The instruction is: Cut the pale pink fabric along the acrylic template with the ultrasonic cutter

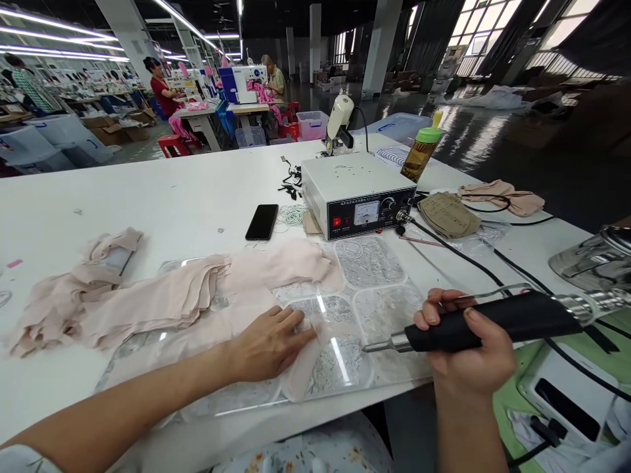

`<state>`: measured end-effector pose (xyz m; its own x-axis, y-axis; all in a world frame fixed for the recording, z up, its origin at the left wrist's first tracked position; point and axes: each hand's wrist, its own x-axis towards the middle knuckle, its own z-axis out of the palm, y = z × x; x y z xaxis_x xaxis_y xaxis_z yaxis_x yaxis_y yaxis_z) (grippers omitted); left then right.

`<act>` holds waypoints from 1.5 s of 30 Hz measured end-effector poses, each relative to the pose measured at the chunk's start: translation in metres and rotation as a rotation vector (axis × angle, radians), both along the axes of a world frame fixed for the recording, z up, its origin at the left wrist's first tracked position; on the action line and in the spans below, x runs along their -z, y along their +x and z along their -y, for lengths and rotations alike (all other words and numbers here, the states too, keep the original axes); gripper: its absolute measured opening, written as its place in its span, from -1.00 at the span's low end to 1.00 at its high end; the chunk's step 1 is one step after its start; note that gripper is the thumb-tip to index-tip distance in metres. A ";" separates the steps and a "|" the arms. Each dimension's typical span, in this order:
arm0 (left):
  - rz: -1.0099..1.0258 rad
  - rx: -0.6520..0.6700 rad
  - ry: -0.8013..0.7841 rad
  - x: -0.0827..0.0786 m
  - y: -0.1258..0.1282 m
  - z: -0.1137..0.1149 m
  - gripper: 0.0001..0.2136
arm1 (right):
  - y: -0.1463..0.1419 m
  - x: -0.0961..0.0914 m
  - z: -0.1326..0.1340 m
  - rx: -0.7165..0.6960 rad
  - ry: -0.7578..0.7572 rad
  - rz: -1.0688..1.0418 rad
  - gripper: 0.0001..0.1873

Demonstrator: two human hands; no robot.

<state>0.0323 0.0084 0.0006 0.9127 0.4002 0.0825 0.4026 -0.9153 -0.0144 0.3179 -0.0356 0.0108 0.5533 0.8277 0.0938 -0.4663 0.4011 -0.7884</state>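
Observation:
My right hand [473, 355] is wrapped round the black handle of a handheld ultrasonic cutter [497, 320]. Its narrow metal tip points left, over a clear sheet with a grey marbled pattern [387, 309]. My left hand [271, 343] lies palm down, fingers stretched to the right, on thin pale pink fabric [302, 374]. The fingertips are a short way left of the cutter's tip. Behind that hand, a layered stack of pale pink fabric pieces [162, 305] spreads across the sheet, with a crumpled heap at its left end.
A white control box [359, 190] with a dial stands behind the sheet, its black cable running to the right. Around it are a phone [262, 222], a bottle with a green lid [421, 154] and beige fabric pieces [448, 215]. A glass jar [594, 259] stands at right. Several people sew farther back.

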 end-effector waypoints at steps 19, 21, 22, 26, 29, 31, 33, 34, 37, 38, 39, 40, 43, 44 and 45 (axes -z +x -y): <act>-0.007 0.083 -0.052 -0.017 0.017 -0.008 -0.55 | -0.028 0.011 0.010 0.166 0.186 0.099 -0.78; 0.041 0.116 -0.055 -0.014 0.010 -0.010 -0.65 | -0.030 0.014 0.008 0.184 0.190 0.103 -0.78; 0.052 0.119 -0.060 -0.013 0.006 -0.011 -0.67 | -0.032 0.015 0.006 0.191 0.192 0.104 -0.78; 0.075 0.103 -0.066 -0.010 -0.005 -0.011 -0.69 | -0.037 0.016 0.001 0.205 0.184 0.097 -0.80; 0.133 0.062 -0.108 -0.011 -0.001 -0.011 -0.72 | -0.040 0.014 -0.001 0.207 0.168 0.095 -0.80; 0.176 -0.002 -0.172 -0.011 0.010 -0.013 -0.76 | -0.041 0.013 -0.002 0.219 0.169 0.097 -0.79; 0.201 -0.106 -0.261 -0.010 0.025 -0.019 -0.77 | -0.041 0.011 -0.001 0.235 0.171 0.098 -0.78; 0.216 -0.157 -0.328 -0.009 0.034 -0.023 -0.75 | -0.041 0.010 -0.001 0.240 0.170 0.099 -0.78; 0.246 -0.189 -0.399 -0.001 0.053 -0.034 -0.79 | -0.037 0.009 0.001 0.255 0.162 0.108 -0.78; 0.254 -0.182 -0.417 0.002 0.057 -0.037 -0.86 | -0.035 0.008 0.002 0.261 0.159 0.113 -0.78; 0.262 -0.171 -0.437 0.004 0.059 -0.039 -0.94 | -0.033 0.008 0.003 0.268 0.156 0.117 -0.78; 0.270 -0.155 -0.458 0.006 0.060 -0.040 -0.97 | -0.031 0.008 0.004 0.276 0.153 0.120 -0.78; 0.286 -0.110 -0.506 0.006 0.056 -0.042 -0.87 | -0.025 0.009 0.006 0.310 0.149 0.119 -0.78; 0.290 -0.104 -0.515 0.006 0.054 -0.042 -0.84 | -0.024 0.009 0.006 0.322 0.150 0.116 -0.78; 0.294 -0.104 -0.520 0.005 0.053 -0.043 -0.83 | -0.024 0.009 0.006 0.331 0.152 0.112 -0.78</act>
<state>0.0851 0.0511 -0.0044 0.8352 0.5416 0.0949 0.4099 -0.7283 0.5492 0.2944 -0.0421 0.0019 0.7675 0.5780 0.2772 -0.2061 0.6319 -0.7471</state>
